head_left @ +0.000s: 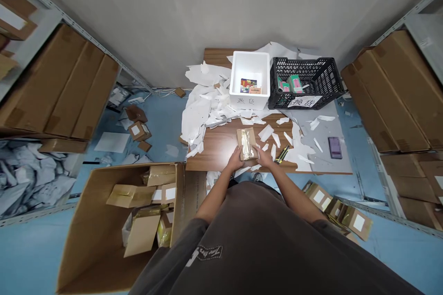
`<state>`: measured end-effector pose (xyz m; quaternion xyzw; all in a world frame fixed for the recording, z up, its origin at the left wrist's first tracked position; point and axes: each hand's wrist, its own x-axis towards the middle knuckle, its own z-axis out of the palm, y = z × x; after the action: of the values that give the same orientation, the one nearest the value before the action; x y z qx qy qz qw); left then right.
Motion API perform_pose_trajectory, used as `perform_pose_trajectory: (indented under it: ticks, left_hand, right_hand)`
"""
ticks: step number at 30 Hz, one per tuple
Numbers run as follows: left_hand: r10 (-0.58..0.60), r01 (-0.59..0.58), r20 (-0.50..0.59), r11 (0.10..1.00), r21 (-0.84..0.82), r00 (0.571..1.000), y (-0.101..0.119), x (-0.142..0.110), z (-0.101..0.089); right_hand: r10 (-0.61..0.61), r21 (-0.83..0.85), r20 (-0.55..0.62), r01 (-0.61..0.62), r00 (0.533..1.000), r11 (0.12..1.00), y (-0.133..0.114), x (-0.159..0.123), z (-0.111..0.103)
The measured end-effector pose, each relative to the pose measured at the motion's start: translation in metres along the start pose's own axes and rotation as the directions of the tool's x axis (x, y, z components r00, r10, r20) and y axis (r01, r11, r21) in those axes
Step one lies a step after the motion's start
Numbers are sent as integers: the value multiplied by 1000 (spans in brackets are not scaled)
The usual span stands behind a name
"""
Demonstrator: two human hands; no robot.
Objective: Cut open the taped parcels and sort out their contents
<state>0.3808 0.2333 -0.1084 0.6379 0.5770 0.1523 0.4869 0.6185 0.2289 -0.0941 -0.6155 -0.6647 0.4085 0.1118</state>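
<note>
At wooden table's near edge point(216, 152): we hold small kraft parcel point(248, 144), gold-tinted strip down its face, between both hands, low over tabletop; lift off surface cannot be told. Left hand point(236, 159) narrow on parcel's lower left side; right hand point(263, 156) narrow on lower right corner. Yellow-and-black utility knife point(283, 154) just beside right hand. Torn white paper point(199, 117) heaped left of us. Ahead: white foam box point(249, 68) holding colourful packets; black plastic crate point(321, 78) holding green boxes. Open cardboard carton point(93, 239) of parcels lower left, by our side.
</note>
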Motion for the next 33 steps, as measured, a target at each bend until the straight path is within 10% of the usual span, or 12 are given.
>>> perform_pose_trajectory:
  ticks: [5,14,24,33]
  left_hand:
    - [-34,30,-86,999,-42,996,16,-7,-8]
    - [-89,70,-203,992,-101,975,47,36,-39]
    - [126,-130,-129,991,-20,984,32,-5,-10]
    - [-71,50,-258,995,-87,963,46,48,-52]
  right_hand:
    - [10,-2,-49,-10,999,1000,-13,-12,-9]
    - [70,-17,-170,-74,983,997,-51,53,-58]
    - [-74,18,-85,76,994,997,-14,-8,-29]
    - [61,-52,-184,-72,981,996,-48,70,-60]
